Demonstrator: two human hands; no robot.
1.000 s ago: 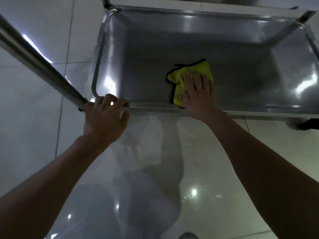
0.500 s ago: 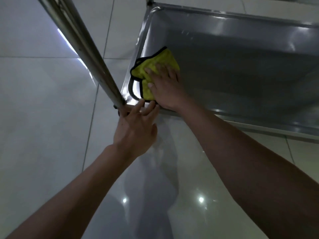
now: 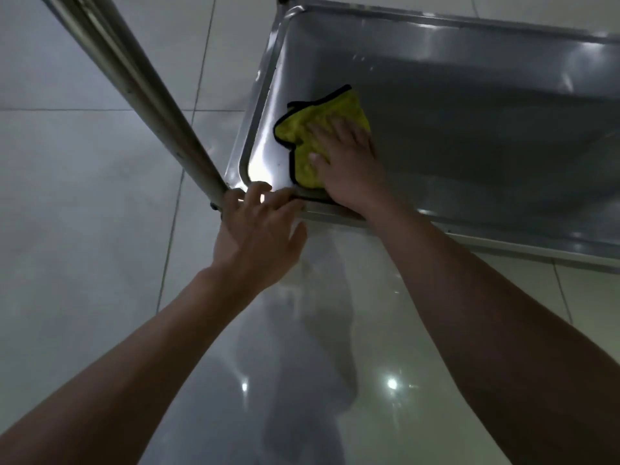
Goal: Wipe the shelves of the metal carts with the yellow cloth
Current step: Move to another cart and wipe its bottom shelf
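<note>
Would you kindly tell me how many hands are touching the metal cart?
2. The left hand rests on the steel shelf's near-left corner; the right hand presses the black-edged yellow cloth onto its floor.

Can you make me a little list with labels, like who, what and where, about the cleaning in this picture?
place: low metal cart shelf over a shiny tiled floor
cleaning tool: yellow cloth with a dark edge, folded, lying near the shelf's left end
right hand: flat on the cloth, fingers straight, pressing it down
left hand: fingers rest on the shelf's near corner, by the cart post
what is going on: wiping the shelf
hard to tell: any dirt, the light is dim
</note>
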